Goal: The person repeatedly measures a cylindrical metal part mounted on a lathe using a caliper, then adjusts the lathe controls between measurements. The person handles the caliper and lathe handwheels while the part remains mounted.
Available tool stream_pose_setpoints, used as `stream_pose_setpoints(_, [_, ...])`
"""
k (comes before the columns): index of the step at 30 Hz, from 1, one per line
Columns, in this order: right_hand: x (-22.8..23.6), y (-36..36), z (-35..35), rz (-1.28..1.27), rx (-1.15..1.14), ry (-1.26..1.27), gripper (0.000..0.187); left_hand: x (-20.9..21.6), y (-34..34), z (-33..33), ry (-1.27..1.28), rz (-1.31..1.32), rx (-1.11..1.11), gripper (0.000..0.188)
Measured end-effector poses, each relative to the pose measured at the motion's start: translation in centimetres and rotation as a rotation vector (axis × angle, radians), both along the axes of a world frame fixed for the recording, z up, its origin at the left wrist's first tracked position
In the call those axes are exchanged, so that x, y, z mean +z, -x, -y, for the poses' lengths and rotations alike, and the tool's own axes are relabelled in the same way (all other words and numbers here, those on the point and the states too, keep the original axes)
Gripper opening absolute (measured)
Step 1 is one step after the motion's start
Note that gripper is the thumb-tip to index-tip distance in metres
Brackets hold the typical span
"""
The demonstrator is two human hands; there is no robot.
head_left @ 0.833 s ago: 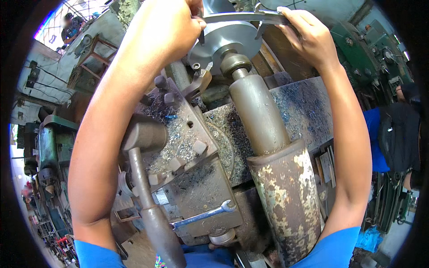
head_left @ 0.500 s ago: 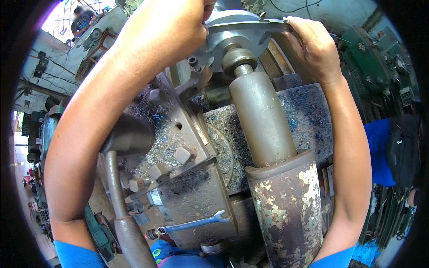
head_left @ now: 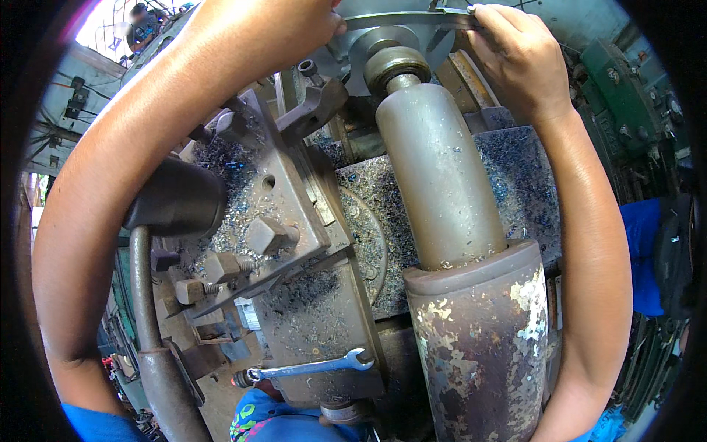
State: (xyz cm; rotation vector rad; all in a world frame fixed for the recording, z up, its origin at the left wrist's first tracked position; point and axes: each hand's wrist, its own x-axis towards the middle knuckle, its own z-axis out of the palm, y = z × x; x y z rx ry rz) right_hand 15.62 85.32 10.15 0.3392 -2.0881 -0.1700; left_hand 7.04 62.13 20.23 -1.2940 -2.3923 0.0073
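My left hand [head_left: 313, 20], partly cut off by the top edge, has its fingers curled at the left end of a thin flat metal bar that looks like a caliper [head_left: 412, 16]. The bar's right end is pinched by my right hand [head_left: 519, 59], thumb and fingers together. It spans across a grey round metal disc [head_left: 427, 50] mounted on the lathe. A round live center [head_left: 398, 68] presses toward the disc's middle, carried by a thick steel quill [head_left: 442, 177]. Most of my left fingers are hidden.
The quill comes out of a tailstock [head_left: 471, 346] with peeling paint. On the left stand a tool post [head_left: 250, 162] with square-headed bolts [head_left: 269, 236] and a handle [head_left: 143, 295]. A wrench [head_left: 317, 367] lies near me. Metal chips [head_left: 515, 169] cover the carriage. A person [head_left: 143, 28] is far left.
The view has shifted closer and the disc sits higher in it. Both hands remain at the bar's ends, with my left arm appearing further left.
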Motion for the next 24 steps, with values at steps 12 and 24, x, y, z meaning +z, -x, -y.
stream_pose_setpoints(12, [0.9, 0.0, 1.0, 0.024, -0.031, -0.030, 0.011, -0.4, -0.9, 0.4, -0.042, -0.050, -0.063, 0.015])
stream_pose_setpoints(24, [0.9, 0.4, 1.3, 0.009, -0.057, -0.020, 0.008, -0.7, -1.9, -0.2, -0.112, -0.047, -0.004, 0.017])
